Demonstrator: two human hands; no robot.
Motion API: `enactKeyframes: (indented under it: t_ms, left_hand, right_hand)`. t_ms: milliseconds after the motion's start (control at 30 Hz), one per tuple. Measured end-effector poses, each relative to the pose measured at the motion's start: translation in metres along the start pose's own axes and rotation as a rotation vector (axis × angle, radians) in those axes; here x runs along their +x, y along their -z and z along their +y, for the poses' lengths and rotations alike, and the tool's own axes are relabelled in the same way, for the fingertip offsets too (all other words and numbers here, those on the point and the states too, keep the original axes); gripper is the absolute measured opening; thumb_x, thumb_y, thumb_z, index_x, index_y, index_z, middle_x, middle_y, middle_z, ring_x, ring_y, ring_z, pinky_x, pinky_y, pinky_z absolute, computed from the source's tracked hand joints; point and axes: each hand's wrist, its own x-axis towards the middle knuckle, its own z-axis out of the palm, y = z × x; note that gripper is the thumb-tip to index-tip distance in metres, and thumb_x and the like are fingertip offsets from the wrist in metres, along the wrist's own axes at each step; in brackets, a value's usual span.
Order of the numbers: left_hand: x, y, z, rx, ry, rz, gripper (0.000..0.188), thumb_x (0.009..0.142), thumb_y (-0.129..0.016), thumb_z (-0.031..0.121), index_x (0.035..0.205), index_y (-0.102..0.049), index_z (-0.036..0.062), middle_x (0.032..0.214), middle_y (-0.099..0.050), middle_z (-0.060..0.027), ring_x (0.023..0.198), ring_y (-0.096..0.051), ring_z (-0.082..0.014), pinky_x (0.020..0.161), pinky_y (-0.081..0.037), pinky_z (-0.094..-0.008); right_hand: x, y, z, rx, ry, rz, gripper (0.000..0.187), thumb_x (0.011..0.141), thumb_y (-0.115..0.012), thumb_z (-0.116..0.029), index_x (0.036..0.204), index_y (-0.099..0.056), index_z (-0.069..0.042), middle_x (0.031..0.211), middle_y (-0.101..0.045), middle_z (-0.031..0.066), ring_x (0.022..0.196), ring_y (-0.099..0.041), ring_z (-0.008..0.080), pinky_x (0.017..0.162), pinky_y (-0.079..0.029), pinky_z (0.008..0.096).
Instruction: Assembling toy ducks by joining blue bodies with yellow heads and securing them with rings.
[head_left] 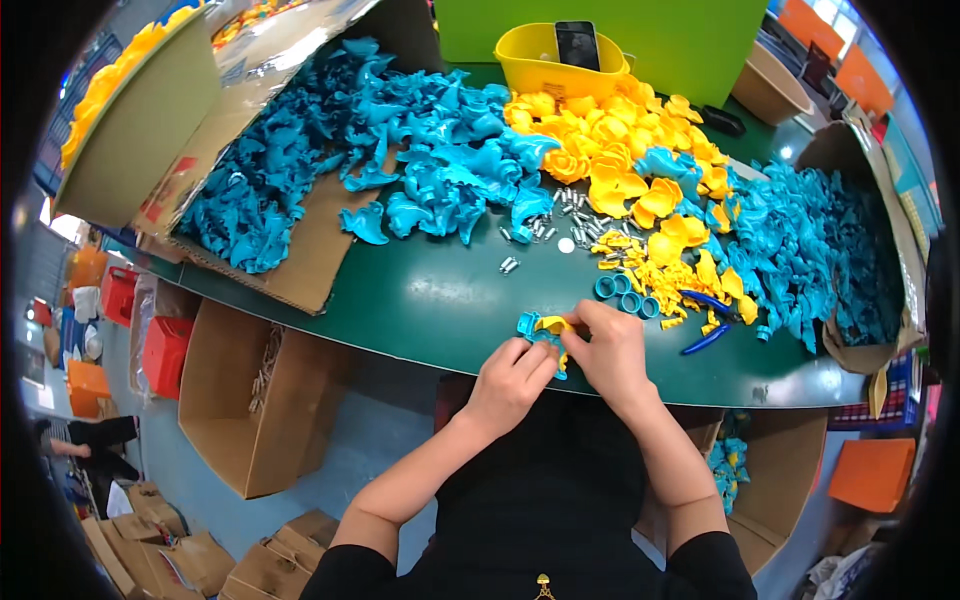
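Observation:
My left hand (512,378) and my right hand (608,352) meet at the near edge of the green table (440,300). Together they pinch a small toy piece (545,328) made of a blue part and a yellow part. Both hands' fingers are closed on it. Just beyond my right hand lie several blue rings (622,292), small yellow bits (650,275) and blue-handled pliers (707,322). A scatter of small silver metal pins (565,215) lies further out.
Heaps of blue plastic shapes (430,160) and yellow shapes (610,140) cover the table's far half. More blue shapes (830,260) fill a cardboard box at right. A yellow tub (540,65) holds a phone. Cardboard boxes (250,400) stand on the floor at left.

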Motion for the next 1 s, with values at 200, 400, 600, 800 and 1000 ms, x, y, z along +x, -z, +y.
enactKeyframes:
  t_ms: [200, 400, 600, 800, 1000]
  left_hand:
    - [0.0, 0.0, 0.006, 0.0, 0.004, -0.007, 0.025, 0.073, -0.067, 0.001, 0.098, -0.064, 0.0003, 0.097, -0.061, -0.0069, 0.08, -0.056, -0.0201, 0.069, -0.053, -0.0303]
    - [0.003, 0.0, 0.007, 0.013, -0.003, -0.014, 0.024, 0.073, -0.068, 0.001, 0.097, -0.064, 0.0008, 0.096, -0.061, -0.0069, 0.078, -0.055, -0.0195, 0.067, -0.052, -0.0301]
    - [0.002, -0.002, 0.005, 0.033, -0.013, -0.015, 0.022, 0.074, -0.068, 0.002, 0.095, -0.064, 0.0005, 0.097, -0.063, -0.0075, 0.078, -0.055, -0.0195, 0.068, -0.053, -0.0309]
    - [0.003, -0.003, 0.005, 0.059, -0.025, 0.002, 0.021, 0.075, -0.068, 0.002, 0.095, -0.065, 0.0003, 0.096, -0.063, -0.0081, 0.078, -0.055, -0.0197, 0.069, -0.053, -0.0316]
    - [0.005, -0.004, 0.003, 0.072, -0.052, 0.014, 0.021, 0.075, -0.068, 0.003, 0.096, -0.066, 0.0004, 0.096, -0.064, -0.0083, 0.077, -0.055, -0.0198, 0.068, -0.052, -0.0312]
  right_hand:
    - [0.001, 0.008, -0.002, -0.072, 0.008, -0.039, 0.012, 0.07, -0.073, -0.001, 0.077, -0.063, -0.001, 0.072, -0.068, 0.0117, 0.063, -0.068, 0.0259, 0.056, -0.052, 0.0336]
    - [0.0, 0.012, -0.006, -0.081, -0.018, -0.016, 0.011, 0.07, -0.073, -0.004, 0.076, -0.065, -0.002, 0.071, -0.068, 0.0102, 0.062, -0.068, 0.0247, 0.055, -0.052, 0.0333]
    - [-0.005, 0.007, -0.009, -0.132, 0.014, 0.036, 0.011, 0.071, -0.074, -0.005, 0.077, -0.066, -0.004, 0.071, -0.068, 0.0091, 0.062, -0.067, 0.0247, 0.054, -0.051, 0.0334]
    - [-0.006, 0.002, -0.008, -0.215, 0.066, 0.047, 0.01, 0.073, -0.075, -0.007, 0.076, -0.065, -0.006, 0.069, -0.066, 0.008, 0.06, -0.065, 0.0254, 0.051, -0.049, 0.0356]
    - [-0.007, 0.004, -0.001, -0.243, 0.118, 0.021, 0.009, 0.075, -0.074, -0.007, 0.077, -0.064, -0.006, 0.067, -0.063, 0.0091, 0.061, -0.065, 0.0266, 0.052, -0.049, 0.0366]
